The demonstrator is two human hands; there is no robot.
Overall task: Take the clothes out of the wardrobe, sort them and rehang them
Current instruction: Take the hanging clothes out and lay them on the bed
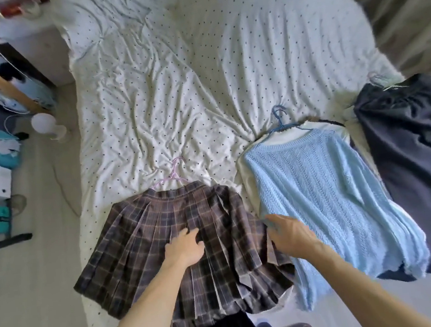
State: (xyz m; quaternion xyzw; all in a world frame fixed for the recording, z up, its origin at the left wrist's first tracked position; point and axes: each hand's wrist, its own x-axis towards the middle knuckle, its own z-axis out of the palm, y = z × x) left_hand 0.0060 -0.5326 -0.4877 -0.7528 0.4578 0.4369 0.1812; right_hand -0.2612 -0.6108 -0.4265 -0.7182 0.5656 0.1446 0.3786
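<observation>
Sorting step imo: clothes are out on the bed [172, 87], on hangers. The plaid pleated skirt [141, 235] lies at the bed's near edge, left hand [185, 247] resting mid-skirt w/ fingers loosely spread. Right hand [290, 233] fingers look fairly straight and together, touching the blue knit sweater [321, 191] at its left edge. Next prob needs a reach up to the pink hanger [174, 172].

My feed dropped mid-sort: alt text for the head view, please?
Three garments on hangers lie side by side on a dotted white bed sheet: a plaid pleated skirt, a light blue knit sweater and a dark garment. The left hand rests on the skirt; the right hand reaches the sweater's edge beside it.
</observation>
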